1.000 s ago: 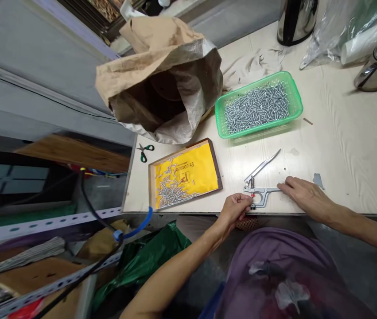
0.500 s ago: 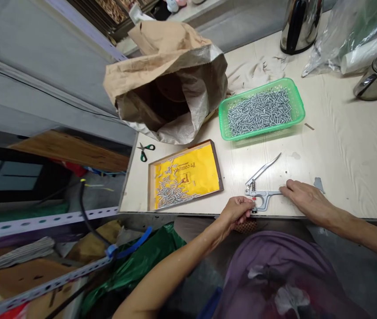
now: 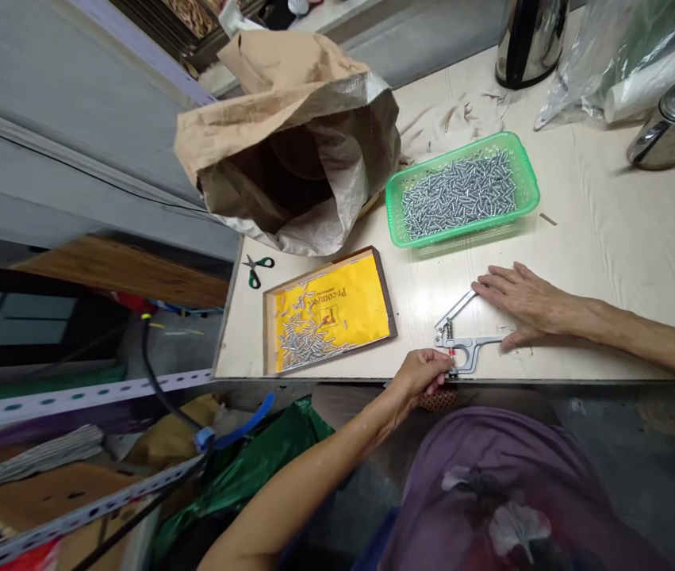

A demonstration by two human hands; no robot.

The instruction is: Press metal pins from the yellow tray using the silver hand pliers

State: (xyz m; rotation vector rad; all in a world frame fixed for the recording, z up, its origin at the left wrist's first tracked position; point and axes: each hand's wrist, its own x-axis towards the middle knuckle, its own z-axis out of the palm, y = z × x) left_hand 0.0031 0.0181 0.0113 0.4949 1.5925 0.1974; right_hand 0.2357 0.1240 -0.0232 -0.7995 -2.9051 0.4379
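Note:
A grey hand-press tool (image 3: 469, 354) with a raised lever lies near the table's front edge. My left hand (image 3: 424, 371) is closed in a pinch at the tool's lower jaw; what is between the fingertips is too small to make out. My right hand (image 3: 531, 305) is open, its fingers spread over the end of the lever and its thumb by the end of the lower handle. To the left, a shallow tray (image 3: 393, 317) with a yellow sheet (image 3: 364, 289) holds many small metal pieces (image 3: 304, 341). Behind the tool stands a green basket (image 3: 528, 186) full of small metal springs (image 3: 462, 194).
A large open paper sack (image 3: 289, 159) stands at the back left, near green-handled scissors (image 3: 255, 272). A steel kettle (image 3: 531, 47), clear plastic bag (image 3: 628, 71) and lidded metal pot (image 3: 673, 123) are at the back right.
My right hand has moved up from the lower handle, its fingers now spread over the lever's end. My left hand still pinches at the tool's jaw. The view has shifted slightly.

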